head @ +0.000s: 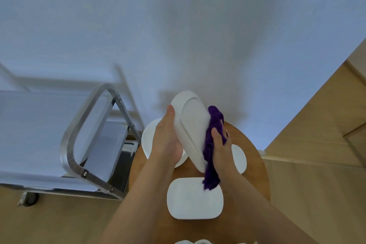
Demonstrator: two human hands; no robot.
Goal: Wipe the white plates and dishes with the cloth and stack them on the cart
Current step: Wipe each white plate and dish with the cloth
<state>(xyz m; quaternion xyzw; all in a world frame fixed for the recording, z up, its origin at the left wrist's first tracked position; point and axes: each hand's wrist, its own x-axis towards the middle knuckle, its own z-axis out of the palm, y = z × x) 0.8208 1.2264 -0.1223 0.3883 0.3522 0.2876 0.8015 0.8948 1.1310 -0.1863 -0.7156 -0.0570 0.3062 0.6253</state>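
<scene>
A tilted dish [191, 125] is being held above the table [255, 164] by the left hand [168, 140], while the cloth [213, 144] is being gripped against its far face by the right hand [221, 150]. Three dishes [195, 198] are lying unwiped on the table. On the cart [39, 125], just left of the table, nothing is seen stacked, and room is being left open.

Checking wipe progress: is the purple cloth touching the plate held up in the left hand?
Touching. The head view shows the purple cloth, gripped by the right hand, pressed against the right edge of the tilted plate that the left hand holds.
</scene>
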